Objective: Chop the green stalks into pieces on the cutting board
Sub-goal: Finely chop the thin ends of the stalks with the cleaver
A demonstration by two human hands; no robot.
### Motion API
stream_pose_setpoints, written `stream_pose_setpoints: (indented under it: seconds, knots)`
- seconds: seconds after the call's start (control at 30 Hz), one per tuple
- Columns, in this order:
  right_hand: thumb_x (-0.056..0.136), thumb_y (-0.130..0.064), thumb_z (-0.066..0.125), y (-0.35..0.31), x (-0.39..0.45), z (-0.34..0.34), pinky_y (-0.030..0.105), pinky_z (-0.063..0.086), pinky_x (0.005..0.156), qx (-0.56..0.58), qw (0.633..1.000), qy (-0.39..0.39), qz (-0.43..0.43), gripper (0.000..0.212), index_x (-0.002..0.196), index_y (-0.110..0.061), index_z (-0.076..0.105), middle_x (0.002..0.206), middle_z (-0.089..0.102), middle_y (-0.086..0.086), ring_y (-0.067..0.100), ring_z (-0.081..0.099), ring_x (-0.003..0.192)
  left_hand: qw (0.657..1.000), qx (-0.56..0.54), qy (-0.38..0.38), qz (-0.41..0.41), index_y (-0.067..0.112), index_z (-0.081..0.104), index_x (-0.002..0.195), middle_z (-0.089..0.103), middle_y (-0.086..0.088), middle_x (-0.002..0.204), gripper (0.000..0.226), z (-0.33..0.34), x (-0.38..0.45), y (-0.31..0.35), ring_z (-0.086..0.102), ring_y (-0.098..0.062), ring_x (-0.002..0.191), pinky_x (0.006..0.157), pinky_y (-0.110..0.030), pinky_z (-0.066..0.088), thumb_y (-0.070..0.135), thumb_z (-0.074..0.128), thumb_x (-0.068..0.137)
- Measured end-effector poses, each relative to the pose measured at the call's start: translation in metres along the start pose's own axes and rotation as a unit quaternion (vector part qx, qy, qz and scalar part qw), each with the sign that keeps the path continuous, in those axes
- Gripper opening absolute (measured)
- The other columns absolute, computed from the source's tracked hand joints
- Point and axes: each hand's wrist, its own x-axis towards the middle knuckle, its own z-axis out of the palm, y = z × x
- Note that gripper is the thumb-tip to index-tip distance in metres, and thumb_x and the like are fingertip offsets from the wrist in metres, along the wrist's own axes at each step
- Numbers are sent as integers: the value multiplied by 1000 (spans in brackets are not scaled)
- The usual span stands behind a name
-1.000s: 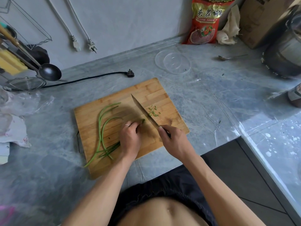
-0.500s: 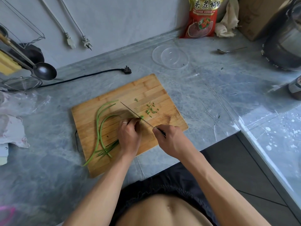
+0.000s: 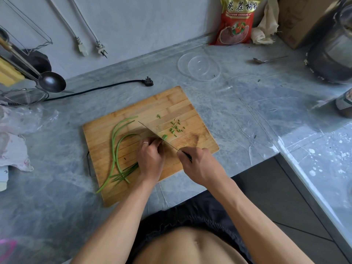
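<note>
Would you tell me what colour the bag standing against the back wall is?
The bag is mainly red with a gold top, seen in the head view.

A grey marble countertop (image 3: pixel 238 111) is filling the frame's centre, a pale wall (image 3: pixel 142 21) running across the top, dark floor tiles (image 3: pixel 276 197) showing lower right.

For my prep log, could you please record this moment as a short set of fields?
left hand: left hand holds the green stalks bunched on the cutting board, fingers curled beside the blade
right hand: right hand grips the knife by its handle
knife: blade down at the stalk ends
cut pieces: cut pieces scattered right of the blade
uncut part: long stalks trail left, one tip past the board's near edge
nearby: clear lid, spoon
</note>
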Motion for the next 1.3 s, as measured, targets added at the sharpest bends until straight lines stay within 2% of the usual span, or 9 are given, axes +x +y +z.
stream_pose_setpoints:
  seconds: [0.5, 0.73, 0.97, 1.17, 1.23, 1.3]
  knots:
    - [99, -36, 41, 1, 3, 0, 37, 30, 46, 0, 1000, 0, -9, 42, 61, -19, 36, 51, 39, -1, 22, 35, 47, 1000, 15, -21, -10, 21, 75, 102, 69, -6, 87, 22, 7, 1, -8, 58, -26, 81, 72, -42, 49, 14, 60, 89]
    - [97, -33, 44, 1, 8, -2, 36, 27, 51, 48, 999, -18, 14, 44, 58, -16, 33, 50, 33, -4, 17, 28, 49, 1000, 13, -20, -10, 23, 76, 104, 67, -6, 90, 24, 6, 1, -6, 57, -27, 86, 74, -42, 50, 14, 59, 89]
    - [99, -28, 42, -2, 11, 9, 38, 26, 51, 69, 998, -11, 4, 40, 64, -9, 40, 52, 34, 1, 18, 27, 50, 999, 30, -34, -11, 19, 75, 107, 65, -9, 96, 29, 8, 1, -10, 56, -31, 94, 77, -47, 51, 7, 71, 81]
    - [99, -32, 42, 8, 2, 11, 39, 28, 50, 68, 997, -8, 19, 39, 68, -9, 48, 53, 40, 5, 18, 31, 50, 999, 33, -38, -15, 21, 75, 107, 64, -7, 95, 35, 9, 3, -12, 57, -30, 93, 75, -46, 51, 1, 69, 79]
    - [99, -31, 42, 5, 7, 11, 39, 28, 50, 68, 997, -12, 17, 39, 65, -11, 44, 53, 38, 3, 18, 30, 50, 999, 30, -35, -12, 20, 76, 105, 64, -7, 95, 30, 7, 1, -9, 57, -31, 92, 75, -46, 51, 6, 69, 81]
    - [98, -30, 42, -5, 18, 13, 38, 28, 51, 59, 998, -13, 11, 40, 60, -17, 38, 51, 36, -1, 19, 30, 50, 999, 11, -35, -10, 19, 77, 101, 66, -7, 93, 21, 3, 1, -5, 57, -31, 92, 76, -45, 50, 23, 65, 83]
